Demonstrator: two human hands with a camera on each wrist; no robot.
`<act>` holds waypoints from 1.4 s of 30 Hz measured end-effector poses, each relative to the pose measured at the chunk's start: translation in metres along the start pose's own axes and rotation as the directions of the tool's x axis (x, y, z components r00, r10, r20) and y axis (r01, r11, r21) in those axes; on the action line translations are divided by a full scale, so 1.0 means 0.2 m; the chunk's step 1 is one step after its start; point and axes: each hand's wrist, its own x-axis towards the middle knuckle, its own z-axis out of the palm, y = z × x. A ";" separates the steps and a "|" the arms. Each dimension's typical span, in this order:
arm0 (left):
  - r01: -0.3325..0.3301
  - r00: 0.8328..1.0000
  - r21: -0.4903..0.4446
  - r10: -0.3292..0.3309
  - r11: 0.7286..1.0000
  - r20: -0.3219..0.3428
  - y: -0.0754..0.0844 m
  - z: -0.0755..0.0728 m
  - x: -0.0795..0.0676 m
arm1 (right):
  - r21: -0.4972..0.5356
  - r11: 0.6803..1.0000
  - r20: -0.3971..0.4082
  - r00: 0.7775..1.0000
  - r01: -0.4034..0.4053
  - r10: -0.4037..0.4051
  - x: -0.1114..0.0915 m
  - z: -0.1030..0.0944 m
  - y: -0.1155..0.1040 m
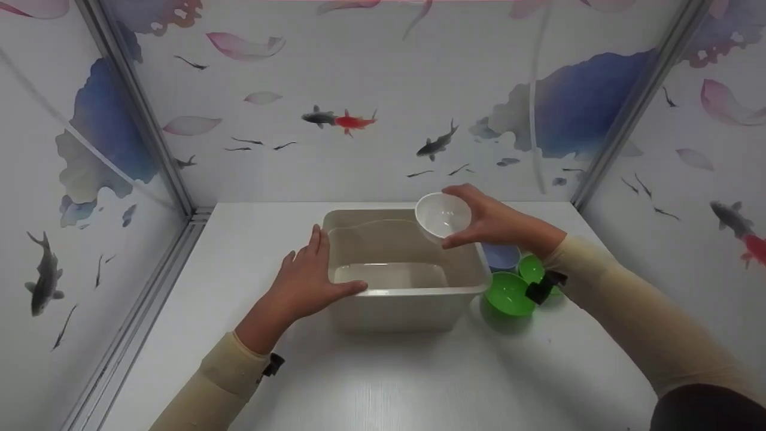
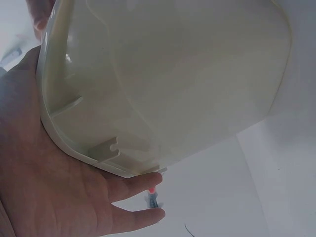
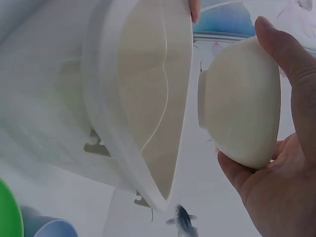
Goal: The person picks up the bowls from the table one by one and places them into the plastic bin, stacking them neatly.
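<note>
A small white bowl (image 1: 441, 214) is held by its sides in my right hand (image 1: 494, 220), above the back right part of a beige plastic bin (image 1: 419, 292). In the right wrist view, the thumb and fingers span the bowl (image 3: 242, 103), apart from the bin's rim. My left hand (image 1: 302, 281) rests against the bin's left front corner, thumb along the front rim and the other fingers extended by the left side. The left wrist view shows those fingers (image 2: 136, 186) straight beside the bin's outer wall (image 2: 197, 84). The visible bin floor is bare.
Right of the bin stand a large green bowl (image 1: 508, 294), a smaller green bowl (image 1: 531, 268) and a blue bowl (image 1: 502, 256), partly hidden by the right arm. White panels with painted fish enclose the white table (image 1: 383, 383) at the back and sides.
</note>
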 end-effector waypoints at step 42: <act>-0.005 1.000 0.012 0.005 1.000 -0.012 0.00 0.00 0.00 | -0.046 0.997 0.203 0.978 0.059 -0.048 0.47 0.18 -0.13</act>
